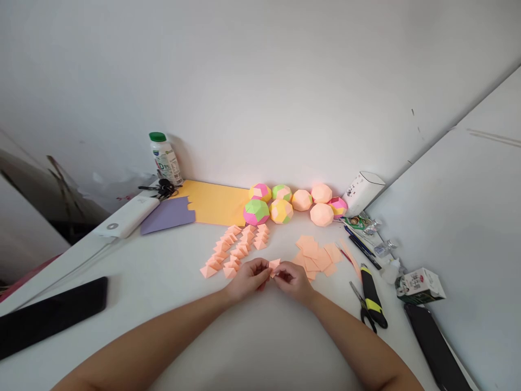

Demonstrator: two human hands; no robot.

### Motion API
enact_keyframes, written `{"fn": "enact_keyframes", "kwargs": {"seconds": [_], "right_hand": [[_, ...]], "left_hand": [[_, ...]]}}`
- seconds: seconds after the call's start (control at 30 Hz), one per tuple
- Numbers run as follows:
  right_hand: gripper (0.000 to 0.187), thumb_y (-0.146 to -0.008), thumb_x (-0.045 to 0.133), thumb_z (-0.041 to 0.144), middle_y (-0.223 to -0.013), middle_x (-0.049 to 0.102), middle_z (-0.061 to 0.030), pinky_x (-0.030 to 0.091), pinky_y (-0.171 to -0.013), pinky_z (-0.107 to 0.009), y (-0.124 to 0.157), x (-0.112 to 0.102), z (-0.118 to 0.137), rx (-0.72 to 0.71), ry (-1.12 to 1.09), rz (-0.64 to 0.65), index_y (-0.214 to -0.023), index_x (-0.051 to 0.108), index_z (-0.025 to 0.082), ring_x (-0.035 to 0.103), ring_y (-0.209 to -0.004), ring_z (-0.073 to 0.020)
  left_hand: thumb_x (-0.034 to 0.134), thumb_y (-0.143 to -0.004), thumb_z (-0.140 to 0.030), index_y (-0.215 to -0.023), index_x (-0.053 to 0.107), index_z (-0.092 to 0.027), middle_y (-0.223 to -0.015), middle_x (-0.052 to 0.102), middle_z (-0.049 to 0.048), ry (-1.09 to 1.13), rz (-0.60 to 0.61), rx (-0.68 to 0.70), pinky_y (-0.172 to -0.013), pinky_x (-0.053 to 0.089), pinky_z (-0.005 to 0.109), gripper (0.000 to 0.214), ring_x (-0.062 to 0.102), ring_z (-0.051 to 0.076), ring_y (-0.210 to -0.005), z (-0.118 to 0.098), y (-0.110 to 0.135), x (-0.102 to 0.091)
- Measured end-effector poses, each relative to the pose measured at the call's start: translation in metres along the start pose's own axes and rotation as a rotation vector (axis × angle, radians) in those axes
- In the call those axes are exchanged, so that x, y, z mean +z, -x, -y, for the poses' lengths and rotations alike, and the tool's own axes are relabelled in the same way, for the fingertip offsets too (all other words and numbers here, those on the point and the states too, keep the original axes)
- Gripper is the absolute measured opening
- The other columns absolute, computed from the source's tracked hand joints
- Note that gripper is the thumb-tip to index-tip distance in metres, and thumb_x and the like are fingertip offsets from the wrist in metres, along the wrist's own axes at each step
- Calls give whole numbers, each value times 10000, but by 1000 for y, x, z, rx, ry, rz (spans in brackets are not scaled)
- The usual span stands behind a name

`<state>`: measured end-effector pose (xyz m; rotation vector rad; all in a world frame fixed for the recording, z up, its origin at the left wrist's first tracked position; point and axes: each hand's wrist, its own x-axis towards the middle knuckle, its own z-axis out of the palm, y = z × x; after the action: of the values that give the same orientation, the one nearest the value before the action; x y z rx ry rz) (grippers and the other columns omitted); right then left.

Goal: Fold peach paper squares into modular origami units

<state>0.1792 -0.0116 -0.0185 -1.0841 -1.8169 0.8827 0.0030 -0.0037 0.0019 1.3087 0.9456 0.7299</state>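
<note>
Between my two hands is a small folded piece of peach paper (274, 264), pinched at both sides above the table. My left hand (250, 278) grips its left side with thumb and forefinger. On the other side, the fingers of my right hand (295, 279) are closed on the right edge. Just beyond my left hand lie rows of folded peach paper pieces (220, 251), lined up and overlapping. Flat squares of peach paper (315, 258) are spread in a loose pile beyond my right hand.
Several paper balls (281, 211) stand along the wall. Orange card (222, 203) and purple card (169, 215) lie back left, near a bottle (166, 157) and a white power bank (128, 216). Scissors (363, 307), a utility knife (372, 296) and a milk carton (420, 286) are at right.
</note>
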Motion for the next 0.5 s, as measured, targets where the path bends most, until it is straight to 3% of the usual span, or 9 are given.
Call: {"fn": "enact_keyframes", "kwargs": {"seconds": [0.33, 0.5], "right_hand": [[156, -824, 570, 344, -735, 533, -20, 466, -493, -263, -1, -2, 3, 30, -125, 38, -796, 621, 199, 534, -518, -114], [162, -770, 634, 317, -626, 501, 30, 442, -485, -249, -1, -1, 0, 154, -191, -8, -763, 527, 196, 520, -502, -111]], "left_hand": [[531, -743, -315, -749, 492, -181, -511, 443, -75, 79, -7, -5, -448, 274, 205, 140, 402, 72, -446, -1, -1, -2], [528, -748, -329, -739, 506, -178, -487, 449, -72, 56, -4, -17, -448, 267, 210, 154, 391, 76, -432, 1, -2, -3]]}}
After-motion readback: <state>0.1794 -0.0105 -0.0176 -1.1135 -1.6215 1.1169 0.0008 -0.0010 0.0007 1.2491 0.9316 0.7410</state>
